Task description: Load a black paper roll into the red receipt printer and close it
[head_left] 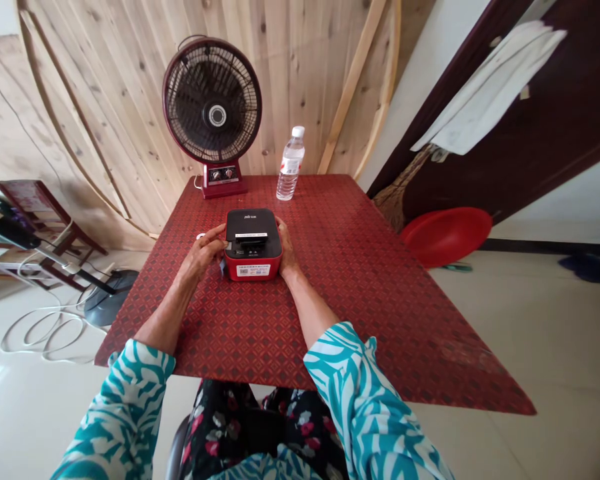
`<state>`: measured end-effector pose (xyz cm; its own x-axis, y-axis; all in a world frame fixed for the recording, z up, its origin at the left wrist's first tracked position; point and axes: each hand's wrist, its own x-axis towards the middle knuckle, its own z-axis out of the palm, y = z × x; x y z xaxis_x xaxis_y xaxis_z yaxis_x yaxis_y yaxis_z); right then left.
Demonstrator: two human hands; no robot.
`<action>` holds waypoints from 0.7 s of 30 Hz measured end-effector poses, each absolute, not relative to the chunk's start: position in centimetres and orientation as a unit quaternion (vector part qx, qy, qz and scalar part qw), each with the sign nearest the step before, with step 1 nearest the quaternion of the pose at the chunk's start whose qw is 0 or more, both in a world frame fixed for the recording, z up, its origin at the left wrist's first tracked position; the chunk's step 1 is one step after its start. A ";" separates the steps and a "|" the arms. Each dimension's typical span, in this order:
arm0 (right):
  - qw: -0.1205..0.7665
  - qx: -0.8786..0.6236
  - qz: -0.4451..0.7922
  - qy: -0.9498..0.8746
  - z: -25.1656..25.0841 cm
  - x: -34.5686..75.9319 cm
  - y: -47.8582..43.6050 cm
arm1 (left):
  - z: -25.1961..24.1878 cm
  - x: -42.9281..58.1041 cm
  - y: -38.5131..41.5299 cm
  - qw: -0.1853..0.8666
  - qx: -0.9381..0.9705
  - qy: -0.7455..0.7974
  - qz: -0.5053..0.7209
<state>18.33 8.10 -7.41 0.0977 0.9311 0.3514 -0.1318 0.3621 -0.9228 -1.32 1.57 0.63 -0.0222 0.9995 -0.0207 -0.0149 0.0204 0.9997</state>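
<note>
A small box-shaped label printer point(254, 230), with a black top and a red base, sits on the patterned red table. White stickers mark its top and front, and a slot crosses the black lid. My left hand point(205, 252) grips its left side, fingertips at the front left corner. Against the right side lies my right hand point(287, 249), its fingers wrapped towards the back edge and partly hidden. A small greyish piece point(223, 267) shows beside the lower left corner; I cannot make out what it is.
Behind the printer stand a dark red fan point(215, 117) and an upright water bottle point(291, 165). The red table point(360, 300) ends close to my lap. On the floor are loose white cables point(55, 333) to the left and a red basin point(447, 235) to the right.
</note>
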 end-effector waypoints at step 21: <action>0.642 -0.388 0.401 -0.526 -7.2 18.4 8.0 | -0.4 -2.6 1.6 0.630 0.425 0.410 0.505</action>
